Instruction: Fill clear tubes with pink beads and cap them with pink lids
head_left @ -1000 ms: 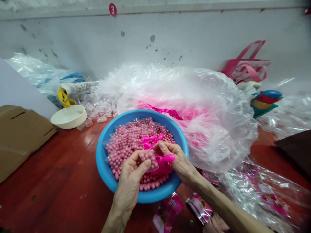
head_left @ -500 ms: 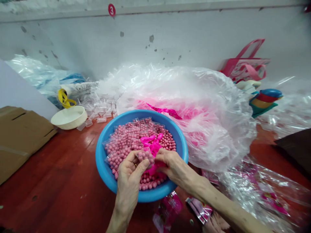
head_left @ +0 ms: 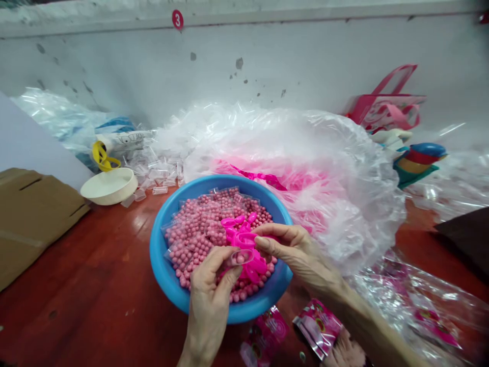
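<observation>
My left hand is closed around a small clear plastic tube with pink balls in it, its open end turned toward the right. Pinched between the thumb and fingertips of my right hand is a bright pink plastic cap, just above the tube and apart from it. Both hands are over a blue basin. Loose pink balls fill the basin, together with several filled clear tubes. More pink plastic pieces lie in a heap on top.
Behind the basin spreads a large clear bag with pink pieces inside. Empty clear tubes and a white shallow dish lie left, near a cardboard box. Printed pink sachets lie in front. A pink bag stands back right.
My right hand has come up out of the pink pieces, bringing a cap to the tube. The tube in my left hand has turned so its open end shows.
</observation>
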{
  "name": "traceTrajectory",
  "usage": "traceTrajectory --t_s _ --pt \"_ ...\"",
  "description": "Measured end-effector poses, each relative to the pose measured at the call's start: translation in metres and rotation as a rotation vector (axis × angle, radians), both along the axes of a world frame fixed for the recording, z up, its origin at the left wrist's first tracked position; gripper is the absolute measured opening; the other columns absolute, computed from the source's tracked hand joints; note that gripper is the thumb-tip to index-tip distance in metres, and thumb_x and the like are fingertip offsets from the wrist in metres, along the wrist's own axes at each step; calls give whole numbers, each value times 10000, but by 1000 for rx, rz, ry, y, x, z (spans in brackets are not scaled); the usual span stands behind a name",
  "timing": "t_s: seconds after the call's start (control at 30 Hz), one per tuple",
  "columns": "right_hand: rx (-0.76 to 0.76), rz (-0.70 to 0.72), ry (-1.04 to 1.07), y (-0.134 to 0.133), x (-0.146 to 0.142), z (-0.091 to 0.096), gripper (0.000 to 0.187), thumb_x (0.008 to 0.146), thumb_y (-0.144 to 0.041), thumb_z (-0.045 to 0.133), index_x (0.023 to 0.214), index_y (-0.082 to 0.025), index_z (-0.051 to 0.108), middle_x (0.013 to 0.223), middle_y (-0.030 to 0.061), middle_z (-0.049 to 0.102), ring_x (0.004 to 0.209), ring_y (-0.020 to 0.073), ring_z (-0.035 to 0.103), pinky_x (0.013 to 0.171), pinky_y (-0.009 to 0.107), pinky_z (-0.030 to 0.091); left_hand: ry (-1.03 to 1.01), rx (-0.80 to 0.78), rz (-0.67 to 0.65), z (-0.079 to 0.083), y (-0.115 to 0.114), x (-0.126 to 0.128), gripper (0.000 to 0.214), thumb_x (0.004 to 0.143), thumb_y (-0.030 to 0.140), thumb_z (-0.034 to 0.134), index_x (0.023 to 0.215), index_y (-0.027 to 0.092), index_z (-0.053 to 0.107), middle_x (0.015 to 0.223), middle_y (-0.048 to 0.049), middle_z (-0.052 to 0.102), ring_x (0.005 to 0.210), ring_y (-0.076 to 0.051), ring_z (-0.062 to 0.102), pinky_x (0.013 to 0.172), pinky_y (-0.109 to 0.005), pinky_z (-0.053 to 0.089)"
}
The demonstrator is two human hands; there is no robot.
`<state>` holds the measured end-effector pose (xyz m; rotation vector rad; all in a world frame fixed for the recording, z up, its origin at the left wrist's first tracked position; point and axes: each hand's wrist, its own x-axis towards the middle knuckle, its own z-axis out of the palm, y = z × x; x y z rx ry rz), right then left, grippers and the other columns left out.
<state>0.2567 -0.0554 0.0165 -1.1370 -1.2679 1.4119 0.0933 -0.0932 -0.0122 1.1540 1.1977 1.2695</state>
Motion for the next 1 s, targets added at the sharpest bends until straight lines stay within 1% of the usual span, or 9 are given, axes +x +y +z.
traceTrajectory --t_s 0.07,0.17,0.37,0.47,0.6,0.7,0.8,0.87,1.0 --pt "10 15 -4 -2 -5 -3 150 727 -363 707 796 -232 728 610 -36 600 514 72 451 474 198 354 -58 -27 -25 1 2 0 177 789 164 652 957 200 693 890 -15 684 876 -168 627 824 -235 478" --pt "76 25 -50 -2 -9 -5 164 755 -372 674 780 -220 730 604 -24 591 521 86 451 468 210 354 -201 -92 -114 2 6 -1 166 781 177 660 944 193 690 847 -10 684 810 -151 618 781 -229 488" --pt "394 17 -235 -1 -5 -7 111 793 -320 651 788 -253 740 677 -6 644 627 129 550 603 274 452 -218 -124 -149 1 8 -2 143 765 197 674 905 171 692 810 -21 657 750 -140 590 695 -206 487" --pt "491 -54 -277 -2 -3 -10 102 768 -296 686 851 -277 742 692 -4 649 623 139 569 578 283 469 -239 -187 -134 1 6 -2 140 752 237 688 864 155 674 754 -22 627 672 -133 580 596 -196 493" --pt "540 -160 -248 -6 -4 -10 160 739 -213 719 880 -288 733 785 -6 681 715 145 631 633 277 523 -274 -222 -146 1 5 -3 164 757 255 691 884 158 653 748 -16 619 704 -139 602 627 -204 515" --pt "626 -117 -325 -9 -2 -5 198 759 -163 693 910 -285 732 807 2 716 750 162 670 665 289 555 -282 -218 -163 0 5 -4 144 766 249 683 874 159 653 727 -6 609 666 -124 588 606 -198 518" --pt "733 -25 -418 -11 2 0 263 785 -142 658 996 -286 719 828 15 738 766 187 696 656 300 583 -311 -221 -164 -1 4 -4 141 761 248 686 862 154 654 708 1 593 616 -109 567 573 -197 522" --pt "773 6 -426 -11 4 1 286 786 -141 657 1020 -296 711 845 13 745 766 195 705 647 297 593 -323 -231 -165 -1 3 -4 148 758 246 689 862 147 655 704 -2 591 598 -103 560 559 -193 519" --pt "775 -40 -418 -10 5 1 240 768 -155 682 953 -302 729 766 -2 743 671 188 700 591 292 584 -303 -264 -217 0 3 -5 191 758 234 689 921 140 656 705 -7 587 552 -93 537 495 -185 498"
